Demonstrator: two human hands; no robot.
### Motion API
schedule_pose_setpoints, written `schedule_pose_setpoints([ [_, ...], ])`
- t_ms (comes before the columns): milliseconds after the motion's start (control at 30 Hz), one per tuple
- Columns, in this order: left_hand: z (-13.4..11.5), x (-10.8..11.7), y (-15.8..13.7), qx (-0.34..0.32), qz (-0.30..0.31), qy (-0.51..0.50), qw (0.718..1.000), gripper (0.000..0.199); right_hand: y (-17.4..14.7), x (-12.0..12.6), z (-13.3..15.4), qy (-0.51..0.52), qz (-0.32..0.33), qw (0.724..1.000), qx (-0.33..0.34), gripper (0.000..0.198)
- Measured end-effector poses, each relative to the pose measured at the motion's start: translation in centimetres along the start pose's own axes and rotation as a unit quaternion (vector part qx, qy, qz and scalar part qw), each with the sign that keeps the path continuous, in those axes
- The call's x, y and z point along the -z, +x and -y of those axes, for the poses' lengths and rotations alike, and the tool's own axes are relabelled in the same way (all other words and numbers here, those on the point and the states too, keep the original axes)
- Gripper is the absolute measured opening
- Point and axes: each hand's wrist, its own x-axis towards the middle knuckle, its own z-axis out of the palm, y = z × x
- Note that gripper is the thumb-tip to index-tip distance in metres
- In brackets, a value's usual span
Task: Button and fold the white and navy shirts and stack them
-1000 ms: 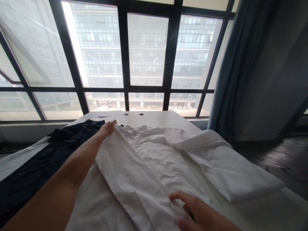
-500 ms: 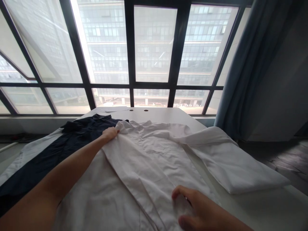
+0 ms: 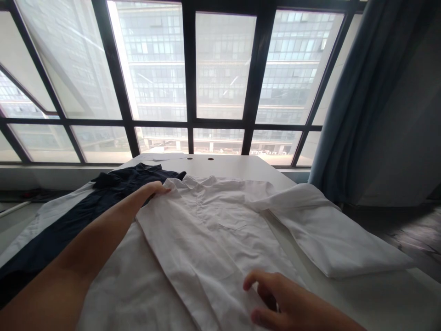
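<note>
A white button-up shirt [image 3: 220,216] lies spread over the table, its collar toward the window. One sleeve [image 3: 172,243] is laid down along its body on the left side. My left hand [image 3: 156,187] grips the shirt at the left shoulder; its fingertips are partly hidden. Over the lower front of the shirt is my right hand [image 3: 275,294], thumb and forefinger apart and the other fingers curled, holding nothing. The other sleeve [image 3: 330,234] stretches out to the right, bent.
A dark navy shirt [image 3: 79,211] lies to the left, with white cloth [image 3: 51,211] beyond it. The white table [image 3: 237,165] reaches toward a wide window with dark frames [image 3: 189,69]. A blue-grey curtain [image 3: 337,115] hangs at the right.
The laid-down sleeve's outer edge has shifted a little to the left. My left hand stays at the shoulder. The fingers of my right hand have curled slightly more.
</note>
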Motion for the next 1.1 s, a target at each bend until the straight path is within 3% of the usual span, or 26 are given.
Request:
schedule_pose_setpoints([
  [100, -2.2, 0.3, 0.6, 0.067, -0.003, -0.022, 0.998, 0.057, 0.9, -0.5, 0.2, 0.008, -0.063, 0.998, 0.004, 0.036],
  [200, -3.6, -0.4, 0.8, 0.087, -0.041, -0.036, 0.995, 0.052, 1.3, -0.8, 0.3, -0.025, -0.055, 0.998, 0.007, 0.030],
  [333, -3.7, -1.9, -0.1, 0.112, -0.091, -0.008, 0.990, 0.043, 1.4, -1.1, 0.3, -0.055, -0.045, 0.997, 0.019, 0.025],
  [433, -3.7, -2.4, -1.4, 0.083, -0.132, 0.024, 0.988, 0.044, 1.6, -1.4, 0.0, -0.068, -0.065, 0.995, 0.023, 0.022],
  [533, -4.2, -2.4, -3.3, 0.040, -0.173, 0.059, 0.982, 0.053, 1.9, -2.0, -0.3, -0.099, -0.143, 0.983, 0.057, 0.028],
  [600, -4.6, -2.7, -5.2, -0.032, -0.186, 0.103, 0.977, 0.059, 2.2, -2.5, -0.3, -0.129, -0.207, 0.963, 0.110, 0.032],
  [667, -4.5, -3.4, -7.4, -0.129, -0.159, 0.140, 0.969, 0.063, 2.4, -3.0, 0.0, -0.156, -0.228, 0.945, 0.175, 0.034],
  [767, -3.6, -4.7, -10.0, -0.213, -0.077, 0.153, 0.962, 0.069, 2.6, -3.5, 0.9, -0.185, -0.155, 0.927, 0.285, 0.052],
  [867, -2.2, -5.5, -10.7, -0.202, -0.012, 0.149, 0.968, 0.072, 2.8, -3.8, 1.4, -0.183, -0.031, 0.915, 0.358, 0.071],
  [967, -1.4, -5.3, -9.7, -0.188, 0.023, 0.145, 0.971, 0.074, 3.1, -4.1, 1.2, -0.169, 0.033, 0.917, 0.361, 0.069],
  [1100, -1.0, -4.7, -7.8, -0.179, 0.021, 0.145, 0.973, 0.078, 3.5, -4.5, 0.7, -0.175, 0.048, 0.916, 0.357, 0.056],
])
